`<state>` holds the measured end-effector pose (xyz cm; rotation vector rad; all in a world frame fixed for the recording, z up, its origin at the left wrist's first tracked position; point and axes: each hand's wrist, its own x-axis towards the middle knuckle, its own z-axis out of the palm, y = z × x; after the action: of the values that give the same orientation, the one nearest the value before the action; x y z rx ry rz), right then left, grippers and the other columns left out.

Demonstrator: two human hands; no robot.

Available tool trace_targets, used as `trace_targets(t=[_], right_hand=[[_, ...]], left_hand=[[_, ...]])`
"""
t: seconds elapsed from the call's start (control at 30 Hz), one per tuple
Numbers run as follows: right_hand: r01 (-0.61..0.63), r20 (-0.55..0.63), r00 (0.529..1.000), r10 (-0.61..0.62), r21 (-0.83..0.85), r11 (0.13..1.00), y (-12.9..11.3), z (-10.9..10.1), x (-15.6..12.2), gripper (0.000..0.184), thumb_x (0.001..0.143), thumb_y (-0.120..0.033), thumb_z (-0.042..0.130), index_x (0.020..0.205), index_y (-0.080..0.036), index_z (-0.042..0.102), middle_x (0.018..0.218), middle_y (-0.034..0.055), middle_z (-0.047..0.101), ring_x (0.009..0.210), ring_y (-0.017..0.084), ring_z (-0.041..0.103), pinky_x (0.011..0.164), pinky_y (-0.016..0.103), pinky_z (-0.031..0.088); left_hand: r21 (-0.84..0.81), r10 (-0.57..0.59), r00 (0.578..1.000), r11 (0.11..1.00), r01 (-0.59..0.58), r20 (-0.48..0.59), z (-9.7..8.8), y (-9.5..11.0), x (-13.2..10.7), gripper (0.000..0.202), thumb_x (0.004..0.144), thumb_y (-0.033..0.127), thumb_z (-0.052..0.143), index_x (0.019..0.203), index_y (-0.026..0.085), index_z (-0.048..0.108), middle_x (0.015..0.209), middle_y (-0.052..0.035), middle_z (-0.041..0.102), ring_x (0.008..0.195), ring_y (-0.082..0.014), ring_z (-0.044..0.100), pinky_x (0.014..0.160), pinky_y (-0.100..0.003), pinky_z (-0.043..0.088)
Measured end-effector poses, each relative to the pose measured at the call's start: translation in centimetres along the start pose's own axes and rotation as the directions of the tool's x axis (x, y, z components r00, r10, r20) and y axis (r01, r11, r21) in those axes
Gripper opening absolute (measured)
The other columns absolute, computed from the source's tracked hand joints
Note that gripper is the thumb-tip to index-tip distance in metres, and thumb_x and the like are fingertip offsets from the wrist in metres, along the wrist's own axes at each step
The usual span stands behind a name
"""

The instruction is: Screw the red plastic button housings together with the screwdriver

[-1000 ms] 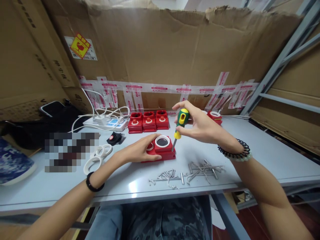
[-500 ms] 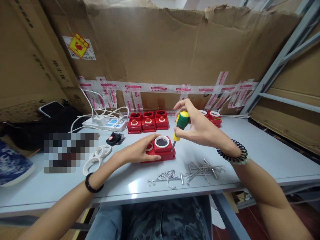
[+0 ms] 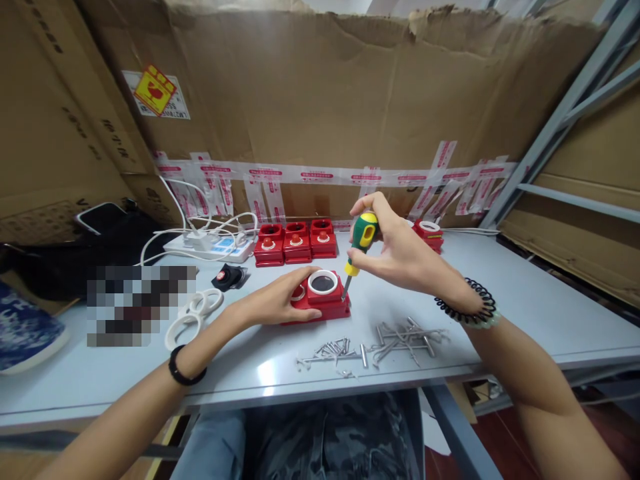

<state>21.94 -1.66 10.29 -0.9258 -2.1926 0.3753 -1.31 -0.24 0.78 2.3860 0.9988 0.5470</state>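
Observation:
My left hand [image 3: 285, 297] wraps round the left part of a red box [image 3: 327, 309] on the table and grips it. A white ring [image 3: 323, 282] with a dark disc inside sits on the box's top; the left part is largely covered by my fingers. In my right hand [image 3: 400, 250] is a green and yellow screwdriver [image 3: 365, 232], tilted, its tip at the box's right corner. Whether a screw sits under the tip is too small to tell. Small screws [image 3: 334, 348] and several metal rods with cords [image 3: 405, 337] lie in front of the box.
Three red boxes [image 3: 297, 245] stand in a row at the back, and more red boxes [image 3: 431, 237] are partly behind my right hand. A white power strip [image 3: 215, 245] with cables, a black part [image 3: 229, 277] and white rings [image 3: 187, 327] lie on the left. Cardboard [image 3: 325, 100] walls the back.
The screwdriver's handle has turned in my right hand, showing a different face. My right fingers have shifted slightly upward. The left hand still holds the red box in place.

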Motion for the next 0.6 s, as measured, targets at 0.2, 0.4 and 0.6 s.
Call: trace_targets(t=[0.2,0.4,0.6], right_hand=[[-0.004,-0.059,0.998,0.008,0.084,0.996,-0.9,0.0,-0.2,0.038,0.073,-0.014,0.058,0.103,-0.023,0.036,0.083,-0.0004,0.054,0.071,0.015,0.054,0.059,0.03,0.042],[0.03,-0.003,1.0,-0.03,0.067,0.997,-1.7,0.8,-1.0,0.034,0.076,-0.018,0.057,0.104,-0.021,0.037,0.076,-0.0034,0.049,0.063,0.011,0.047,0.056,0.026,0.04],[0.048,0.04,0.998,-0.05,0.049,0.998,-1.8,1.4,-1.3,0.035,0.076,-0.016,0.056,0.105,-0.021,0.037,0.077,-0.0035,0.05,0.062,0.01,0.046,0.056,0.025,0.038]], left_hand=[[0.061,-0.018,1.0,0.998,0.017,0.015,-0.2,-0.4,-0.3,0.078,0.078,0.052,0.064,0.142,0.026,0.027,0.139,-0.0123,0.045,0.12,-0.0298,0.049,0.1,-0.043,0.041],[0.34,0.239,0.945,0.928,-0.154,-0.224,0.5,1.8,-0.8,0.064,0.074,0.054,0.067,0.128,0.026,0.048,0.142,-0.0113,0.035,0.137,-0.0371,0.022,0.11,-0.056,0.024],[0.434,0.325,0.943,0.861,-0.265,-0.068,2.5,3.3,-0.6,0.024,0.085,0.043,0.059,0.083,0.02,0.068,0.132,-0.0112,0.046,0.13,-0.0349,0.033,0.107,-0.055,0.024]])
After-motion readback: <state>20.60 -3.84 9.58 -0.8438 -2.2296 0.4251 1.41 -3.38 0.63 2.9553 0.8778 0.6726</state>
